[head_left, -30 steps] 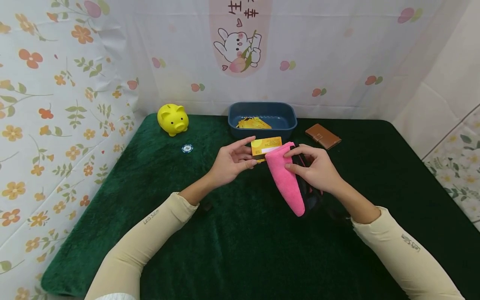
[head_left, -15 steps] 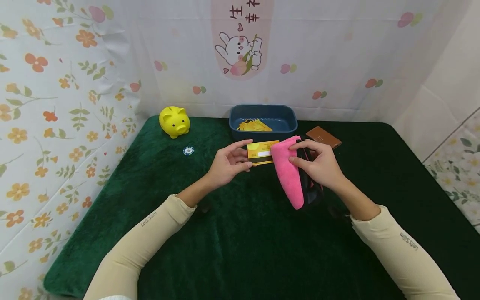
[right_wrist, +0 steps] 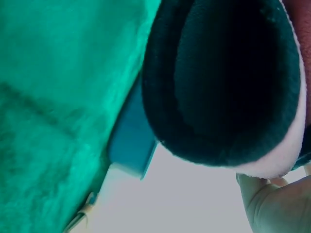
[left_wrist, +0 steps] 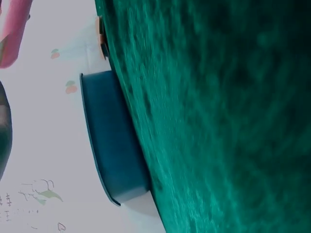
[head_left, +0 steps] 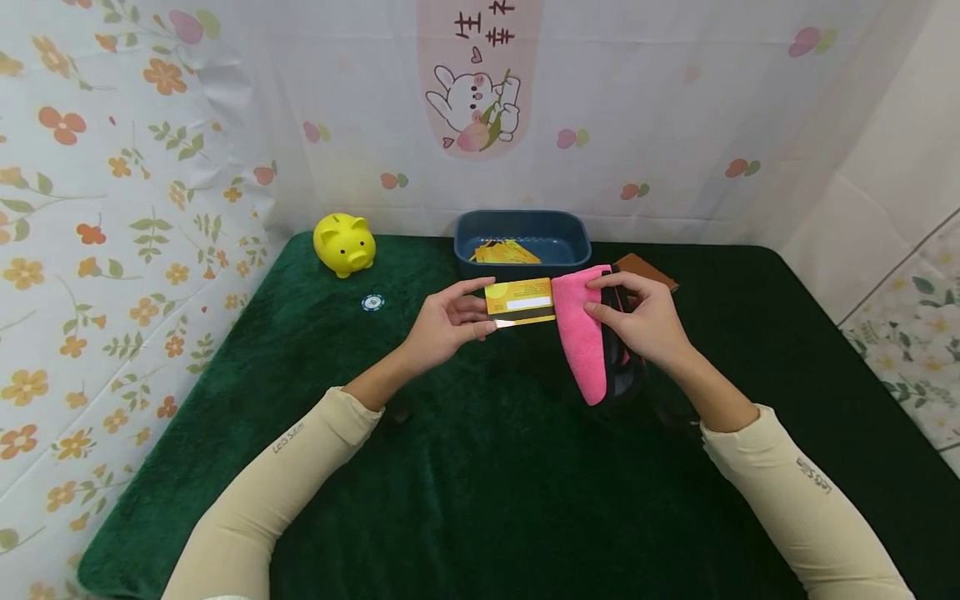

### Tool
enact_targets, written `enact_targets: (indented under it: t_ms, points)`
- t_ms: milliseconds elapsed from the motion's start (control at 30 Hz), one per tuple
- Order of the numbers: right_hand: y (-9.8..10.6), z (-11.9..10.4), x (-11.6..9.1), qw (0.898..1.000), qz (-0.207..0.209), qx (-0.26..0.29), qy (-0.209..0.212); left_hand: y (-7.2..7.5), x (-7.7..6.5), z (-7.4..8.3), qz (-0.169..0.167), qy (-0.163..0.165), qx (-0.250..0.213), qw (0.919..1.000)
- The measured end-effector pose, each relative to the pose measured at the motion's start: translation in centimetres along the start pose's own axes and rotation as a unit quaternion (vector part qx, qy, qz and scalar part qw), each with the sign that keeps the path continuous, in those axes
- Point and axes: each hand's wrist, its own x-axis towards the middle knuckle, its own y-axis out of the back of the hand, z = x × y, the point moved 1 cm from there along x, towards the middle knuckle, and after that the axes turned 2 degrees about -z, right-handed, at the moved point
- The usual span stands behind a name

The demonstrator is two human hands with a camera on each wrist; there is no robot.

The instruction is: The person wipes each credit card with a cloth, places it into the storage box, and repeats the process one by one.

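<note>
A yellow bank card [head_left: 519, 297] with a dark stripe and a white strip faces me in the head view. My left hand [head_left: 442, 325] holds its left edge between thumb and fingers. The card's right edge meets a soft pink thing [head_left: 581, 325] with black padding, possibly a folded sleep mask; whether they touch or overlap is unclear. My right hand [head_left: 651, 321] pinches the pink thing at its upper right. The right wrist view looks into its dark, cup-like padded side [right_wrist: 223, 92]. In the left wrist view, the card does not show.
A blue bin [head_left: 522, 272] with several yellow cards [head_left: 504, 252] stands at the back. Right of it, a brown leather wallet [head_left: 647, 270] lies partly behind my right hand. A yellow piggy bank [head_left: 344, 246] and a poker chip [head_left: 372, 302] are at the left on the green cloth [head_left: 480, 492].
My left hand has drawn the card slightly left, so more of it shows beside the pink thing. My right hand has moved the pink thing right and a little up, before the wallet.
</note>
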Motion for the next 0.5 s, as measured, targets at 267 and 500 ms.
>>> enact_targets:
  t_ms: [267, 500]
  points:
    - [0.7, 2.2, 0.0, 0.997, -0.026, -0.036, -0.060, 1.4, 1.2, -1.6, 0.003, 0.030, -0.011, 0.9995]
    - [1.2, 3.9, -0.2, 0.991, -0.072, -0.051, -0.097, 2.1, 3.2, -2.8, 0.019, 0.055, 0.014, 0.9982]
